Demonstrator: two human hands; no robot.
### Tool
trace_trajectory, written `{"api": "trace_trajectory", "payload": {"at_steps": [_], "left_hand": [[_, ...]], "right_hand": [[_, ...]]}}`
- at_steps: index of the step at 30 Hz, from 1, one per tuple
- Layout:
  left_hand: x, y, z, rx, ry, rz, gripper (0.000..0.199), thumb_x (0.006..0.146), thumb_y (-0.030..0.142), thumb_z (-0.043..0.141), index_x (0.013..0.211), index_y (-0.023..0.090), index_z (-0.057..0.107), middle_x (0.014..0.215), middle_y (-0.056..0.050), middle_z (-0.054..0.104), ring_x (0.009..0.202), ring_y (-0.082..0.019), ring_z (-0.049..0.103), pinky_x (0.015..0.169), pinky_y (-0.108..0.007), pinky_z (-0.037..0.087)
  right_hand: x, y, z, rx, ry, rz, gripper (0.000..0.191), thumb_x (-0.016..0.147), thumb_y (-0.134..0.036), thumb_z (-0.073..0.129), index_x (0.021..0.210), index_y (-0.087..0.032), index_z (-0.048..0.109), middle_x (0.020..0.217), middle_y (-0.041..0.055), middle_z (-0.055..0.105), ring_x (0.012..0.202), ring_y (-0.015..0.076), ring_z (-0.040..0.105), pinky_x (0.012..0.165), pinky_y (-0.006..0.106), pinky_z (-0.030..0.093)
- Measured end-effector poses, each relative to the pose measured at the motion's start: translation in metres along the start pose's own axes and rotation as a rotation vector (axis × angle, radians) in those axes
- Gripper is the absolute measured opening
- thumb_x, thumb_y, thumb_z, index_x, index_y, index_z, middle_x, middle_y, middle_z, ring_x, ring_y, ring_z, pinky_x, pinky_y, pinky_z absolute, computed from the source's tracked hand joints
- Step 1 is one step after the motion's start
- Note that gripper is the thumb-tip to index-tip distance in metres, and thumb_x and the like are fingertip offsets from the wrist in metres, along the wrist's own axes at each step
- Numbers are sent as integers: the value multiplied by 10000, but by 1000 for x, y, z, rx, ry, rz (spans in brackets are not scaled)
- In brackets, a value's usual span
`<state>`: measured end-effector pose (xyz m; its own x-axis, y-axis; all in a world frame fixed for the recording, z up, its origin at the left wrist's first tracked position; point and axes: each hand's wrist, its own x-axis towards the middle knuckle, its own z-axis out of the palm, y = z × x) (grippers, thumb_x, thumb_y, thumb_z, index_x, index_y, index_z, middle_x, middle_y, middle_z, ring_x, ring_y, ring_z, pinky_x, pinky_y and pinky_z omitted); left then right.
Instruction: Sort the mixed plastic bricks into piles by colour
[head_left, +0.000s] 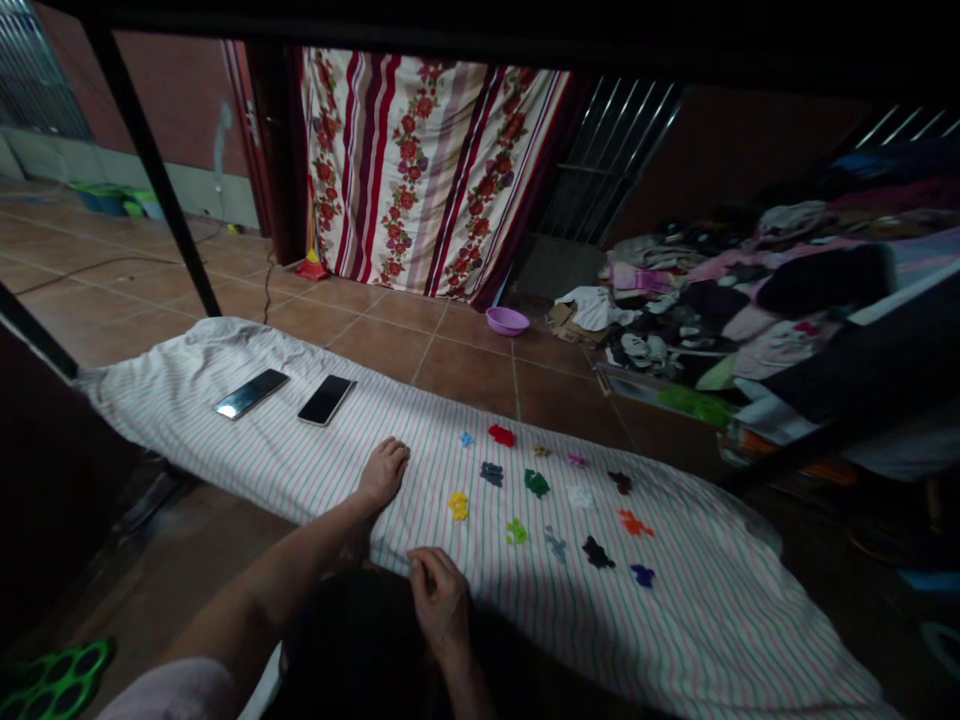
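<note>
My left hand (384, 472) rests on the striped cloth (285, 465), fingers loosely curled with their tips down. No object shows in it. At the cloth's near edge, my right hand (441, 595) has its thumb and forefinger pinched together; anything between them is too small to make out. To the right of both hands lie small plastic pieces sorted by colour. Yellow pieces (458, 506) are closest. Around them are dark grey (492, 473), green (536, 483), lime (516, 531), red (501, 436), black (598, 552) and orange (635, 523) piles, among several others.
Two phones (252, 393) lie on the cloth's left part, the second phone (327, 400) nearer my left hand. Dark posts (150, 160) frame the view. Beyond are a tiled floor (465, 370), purple basin (508, 321), floral curtain (427, 170) and heaped clothes (787, 280).
</note>
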<state>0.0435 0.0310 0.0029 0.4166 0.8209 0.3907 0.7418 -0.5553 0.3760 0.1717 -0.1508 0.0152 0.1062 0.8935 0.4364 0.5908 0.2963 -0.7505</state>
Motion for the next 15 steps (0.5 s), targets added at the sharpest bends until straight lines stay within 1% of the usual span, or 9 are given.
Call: {"api": "trace_trajectory", "payload": {"at_steps": [4, 8, 10, 12, 15], "left_hand": [[-9, -1, -7, -38, -47, 100, 312, 929, 208, 363, 1035, 201, 657, 1164, -79, 650, 1168, -183, 536, 1045, -407, 442], [-14, 2, -11, -11, -95, 186, 320, 902, 220, 432, 1154, 210, 629, 1290, -73, 606, 1287, -210, 465, 1083, -431, 400], [-16, 5, -12, 30, -113, 191, 356, 902, 237, 432, 1216, 205, 597, 1351, -80, 567, 1335, -226, 421, 1099, -446, 377], [-18, 8, -12, 54, -116, 166, 382, 905, 254, 422, 1252, 203, 574, 1383, -88, 542, 1356, -236, 399, 1104, -458, 367], [-19, 13, -14, 55, -112, 122, 393, 899, 253, 421, 1259, 200, 568, 1396, -95, 528, 1357, -250, 399, 1101, -463, 368]], "right_hand": [[2, 0, 3, 3, -18, -7, 291, 906, -259, 428, 808, -220, 699, 765, 57, 706, 729, 176, 675, 679, 271, 552], [0, -3, 4, 18, -27, -28, 301, 914, -277, 426, 794, -222, 697, 749, 59, 702, 721, 181, 677, 670, 276, 553], [-1, -3, 4, 32, -21, -30, 302, 916, -295, 433, 787, -228, 698, 748, 59, 703, 719, 186, 680, 659, 279, 555], [0, -2, 3, 52, -9, -11, 297, 918, -317, 442, 799, -232, 700, 769, 62, 709, 735, 191, 682, 663, 284, 560], [15, 0, 8, 84, -13, 46, 286, 924, -336, 439, 879, -226, 699, 854, 73, 719, 791, 194, 682, 704, 293, 563]]}}
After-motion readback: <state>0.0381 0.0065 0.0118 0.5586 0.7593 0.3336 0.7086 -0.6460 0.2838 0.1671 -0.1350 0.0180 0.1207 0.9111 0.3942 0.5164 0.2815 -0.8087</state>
